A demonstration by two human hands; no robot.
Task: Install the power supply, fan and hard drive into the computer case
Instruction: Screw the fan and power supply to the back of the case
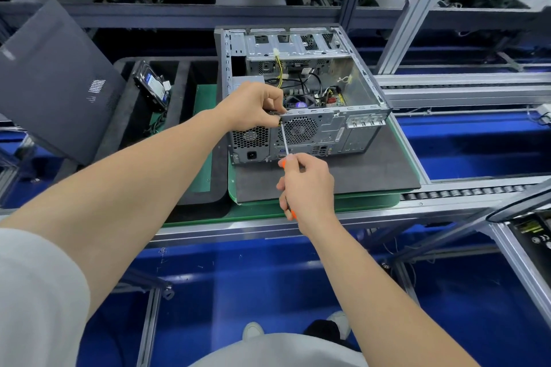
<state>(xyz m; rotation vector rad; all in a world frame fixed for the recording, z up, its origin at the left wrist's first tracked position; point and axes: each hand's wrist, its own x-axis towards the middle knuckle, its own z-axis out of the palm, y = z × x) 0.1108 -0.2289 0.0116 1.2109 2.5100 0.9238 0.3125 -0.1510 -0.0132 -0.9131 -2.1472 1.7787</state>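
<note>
— Where is the left hand [253, 110]?
— On the case [362, 89], fingers curled over its upper rear rim, just above the power supply [250, 140].
— And the right hand [307, 188]?
— Nearer the person, gripping the orange handle of a screwdriver [284, 141]. The shaft slants up to the left hand's fingers; its tip is hidden there.
— The fan [299, 129]?
— Just right of the left hand, behind the round grille.
— The drive [152, 88]?
— Well left of that hand, leaning in a foam tray [183, 80].

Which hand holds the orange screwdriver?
The right hand, gripping the screwdriver handle; the left hand only pinches the computer case rim near its tip.
</note>
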